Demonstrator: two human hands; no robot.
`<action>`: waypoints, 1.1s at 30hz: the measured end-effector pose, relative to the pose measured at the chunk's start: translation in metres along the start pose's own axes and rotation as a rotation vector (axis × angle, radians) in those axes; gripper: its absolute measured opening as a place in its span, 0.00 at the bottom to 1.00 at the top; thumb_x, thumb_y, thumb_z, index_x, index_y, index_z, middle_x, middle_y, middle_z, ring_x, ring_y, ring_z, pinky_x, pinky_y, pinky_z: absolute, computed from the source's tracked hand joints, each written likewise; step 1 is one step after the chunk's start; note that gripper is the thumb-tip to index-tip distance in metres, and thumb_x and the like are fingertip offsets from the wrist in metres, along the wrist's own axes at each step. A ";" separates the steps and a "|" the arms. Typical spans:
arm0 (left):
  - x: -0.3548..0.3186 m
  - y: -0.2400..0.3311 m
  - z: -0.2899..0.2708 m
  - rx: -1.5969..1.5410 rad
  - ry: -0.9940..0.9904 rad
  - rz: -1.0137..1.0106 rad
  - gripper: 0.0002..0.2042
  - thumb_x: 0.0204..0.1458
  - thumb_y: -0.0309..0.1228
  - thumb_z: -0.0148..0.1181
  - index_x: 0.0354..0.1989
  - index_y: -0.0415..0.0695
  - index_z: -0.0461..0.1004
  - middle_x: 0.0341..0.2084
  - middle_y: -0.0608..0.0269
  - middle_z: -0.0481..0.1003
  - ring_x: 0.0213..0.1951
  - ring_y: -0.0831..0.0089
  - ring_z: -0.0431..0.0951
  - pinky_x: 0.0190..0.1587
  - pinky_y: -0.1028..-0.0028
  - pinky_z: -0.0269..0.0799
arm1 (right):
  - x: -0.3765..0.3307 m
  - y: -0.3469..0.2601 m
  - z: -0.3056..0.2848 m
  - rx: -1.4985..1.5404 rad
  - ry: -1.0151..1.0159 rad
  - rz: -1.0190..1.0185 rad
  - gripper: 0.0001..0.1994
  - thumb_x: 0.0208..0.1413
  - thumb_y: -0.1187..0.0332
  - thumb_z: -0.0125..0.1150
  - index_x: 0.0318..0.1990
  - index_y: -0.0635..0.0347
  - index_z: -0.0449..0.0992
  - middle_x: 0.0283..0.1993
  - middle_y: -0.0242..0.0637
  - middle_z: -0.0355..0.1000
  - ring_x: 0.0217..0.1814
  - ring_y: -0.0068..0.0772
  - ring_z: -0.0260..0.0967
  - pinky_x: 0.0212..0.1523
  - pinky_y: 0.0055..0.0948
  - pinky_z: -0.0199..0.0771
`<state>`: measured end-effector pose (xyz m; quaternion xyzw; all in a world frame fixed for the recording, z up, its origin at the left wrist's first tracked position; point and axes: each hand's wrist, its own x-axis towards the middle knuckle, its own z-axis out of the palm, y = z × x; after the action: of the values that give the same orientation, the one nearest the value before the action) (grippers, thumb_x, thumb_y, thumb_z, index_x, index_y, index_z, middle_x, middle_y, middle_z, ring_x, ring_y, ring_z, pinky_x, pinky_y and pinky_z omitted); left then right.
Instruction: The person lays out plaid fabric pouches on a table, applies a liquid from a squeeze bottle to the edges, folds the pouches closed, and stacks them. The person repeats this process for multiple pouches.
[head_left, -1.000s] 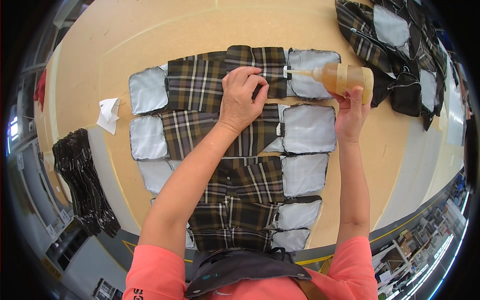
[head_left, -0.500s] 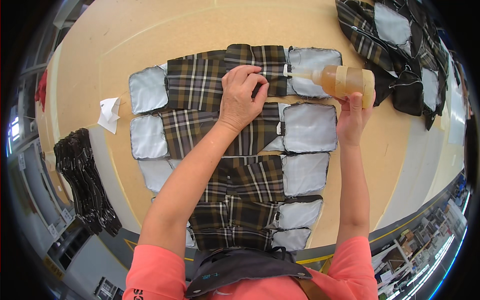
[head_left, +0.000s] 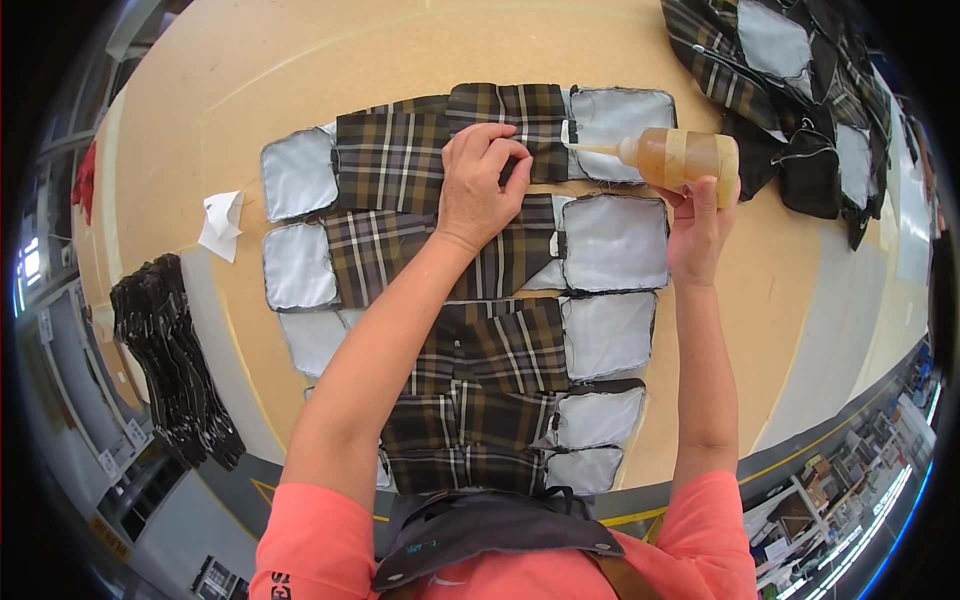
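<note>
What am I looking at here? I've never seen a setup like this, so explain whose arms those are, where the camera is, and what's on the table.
There's no robot: these are a person's own two bare hands. A wide fisheye camera on their head looks down, which is why straight edges bend.

On the tan table lie rows of plaid fabric with pale panels at their ends. A dark stack lies at left, beside a folded white scrap; more plaid and black pieces are heaped at upper right.

The right hand holds an amber bottle, its thin nozzle pointing left. The left hand is at the top row; whether it pinches the cloth isn't clear.
</note>
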<state>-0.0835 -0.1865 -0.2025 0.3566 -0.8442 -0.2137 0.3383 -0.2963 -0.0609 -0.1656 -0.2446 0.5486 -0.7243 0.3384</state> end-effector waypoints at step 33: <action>-0.080 0.033 -0.042 -0.123 -0.249 0.091 0.12 0.48 0.29 0.62 0.42 0.43 0.73 0.47 0.57 0.72 0.53 0.58 0.70 0.62 0.57 0.59 | -0.103 -0.028 -0.002 -0.138 0.006 -0.012 0.41 0.48 0.50 0.69 0.60 0.60 0.50 0.62 0.53 0.59 0.68 0.50 0.56 0.66 0.41 0.55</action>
<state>-0.0267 -0.1102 -0.1876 0.2671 -0.8803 -0.2923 0.2614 -0.2369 0.0228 -0.1377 -0.2683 0.5967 -0.6877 0.3146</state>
